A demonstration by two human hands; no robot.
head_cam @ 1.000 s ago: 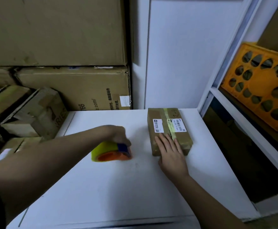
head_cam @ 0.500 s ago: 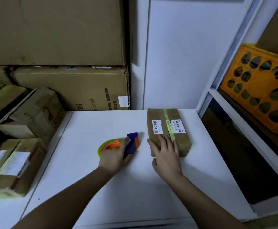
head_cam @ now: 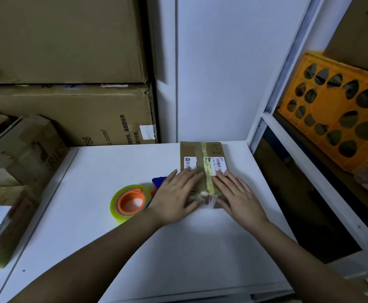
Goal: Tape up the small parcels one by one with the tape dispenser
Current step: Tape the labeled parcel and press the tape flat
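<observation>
Both palms flat on the near end of the parcel [head_cam: 202, 165], at the back right of the white table [head_cam: 113, 248]; left hand [head_cam: 174, 197] and right hand [head_cam: 237, 193] with fingers straight, spread either side of the yellowish tape strip [head_cam: 208, 171]; tape dispenser [head_cam: 132, 201] lying ungripped just left of the left hand; stacked cartons [head_cam: 69, 114] behind; orange crate [head_cam: 340, 110] on the right.

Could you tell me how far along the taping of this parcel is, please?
Done: a tape strip runs along the parcel top, and the tape dispenser lies on the table. In hand: left hand and right hand press the near end flat. Left: boxes beside the table.
</observation>
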